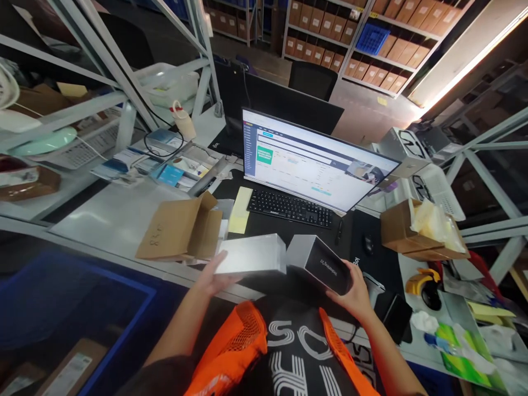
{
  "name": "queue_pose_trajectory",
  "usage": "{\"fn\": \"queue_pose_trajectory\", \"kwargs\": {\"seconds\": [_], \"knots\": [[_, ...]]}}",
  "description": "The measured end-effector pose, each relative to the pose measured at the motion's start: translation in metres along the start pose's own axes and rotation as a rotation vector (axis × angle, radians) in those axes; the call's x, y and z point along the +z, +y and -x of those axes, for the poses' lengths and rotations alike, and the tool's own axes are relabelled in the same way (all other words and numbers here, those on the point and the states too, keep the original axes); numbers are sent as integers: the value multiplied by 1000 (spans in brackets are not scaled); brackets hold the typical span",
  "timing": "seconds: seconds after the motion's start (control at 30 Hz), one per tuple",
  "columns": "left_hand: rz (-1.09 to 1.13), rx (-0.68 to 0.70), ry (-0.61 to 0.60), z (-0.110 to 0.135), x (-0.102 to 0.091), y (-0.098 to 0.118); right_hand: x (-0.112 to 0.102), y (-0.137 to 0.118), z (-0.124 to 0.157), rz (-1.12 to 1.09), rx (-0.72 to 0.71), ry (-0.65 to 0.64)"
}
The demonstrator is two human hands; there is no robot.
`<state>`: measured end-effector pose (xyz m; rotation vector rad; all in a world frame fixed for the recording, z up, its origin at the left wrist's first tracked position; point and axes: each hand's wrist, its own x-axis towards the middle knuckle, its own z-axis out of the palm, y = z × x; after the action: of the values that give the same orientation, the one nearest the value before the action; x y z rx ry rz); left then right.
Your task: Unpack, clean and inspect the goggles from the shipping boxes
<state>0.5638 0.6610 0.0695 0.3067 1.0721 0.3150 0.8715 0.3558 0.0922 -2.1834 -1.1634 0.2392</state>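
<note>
I have a white box (249, 254) in my left hand (215, 276) and a dark box (315, 264) in my right hand (353, 291). Both are up close to me, over the near side of the desk (103, 212). My left fingers grip the white box at its left end, with the thumb on top. My right fingers grip the dark box at its right end. The dark box has a black face with small pale print on it. The two boxes are side by side with their inner ends very near; I cannot tell if they touch.

Just left of the white box, I see a brown box (169, 228) with its flaps up and marks on its side. Past the two boxes are a yellow paper (240, 210) and a black keyboard (289, 208). Behind the keyboard stands a big screen (305, 159), and it is lit. To the right are a mouse (368, 245) on a black mat (373, 224) and a second brown box (406, 228) with pale wrap (433, 223) poking out. Far back, tall shelves (319, 33) hold lots of brown boxes and a blue bin (372, 38).
</note>
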Motion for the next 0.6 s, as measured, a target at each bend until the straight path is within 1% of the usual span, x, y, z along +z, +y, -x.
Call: {"fn": "queue_pose_trajectory", "kwargs": {"seconds": [0.1,0.2,0.27,0.33,0.4,0.47,0.53,0.6], "knots": [[-74,-40,-40,-10,6,-7,-14,-5,4,16,-18,-98],[-153,-31,-55,-13,9,-8,-26,-4,9,48,-3,-205],[-214,-15,-80,-12,10,-8,-29,-3,12,56,-7,-294],[-275,3,-121,-10,12,-9,-27,-3,15,41,-25,-356],[-325,34,-164,-8,14,-10,-21,0,17,25,-44,-369],[-349,81,-195,-7,15,-10,-13,6,20,28,-45,-345],[-435,191,-278,-5,14,-8,-7,16,23,38,-42,-306],[-614,336,-386,-2,11,-7,-2,30,27,41,-51,-256]]}}
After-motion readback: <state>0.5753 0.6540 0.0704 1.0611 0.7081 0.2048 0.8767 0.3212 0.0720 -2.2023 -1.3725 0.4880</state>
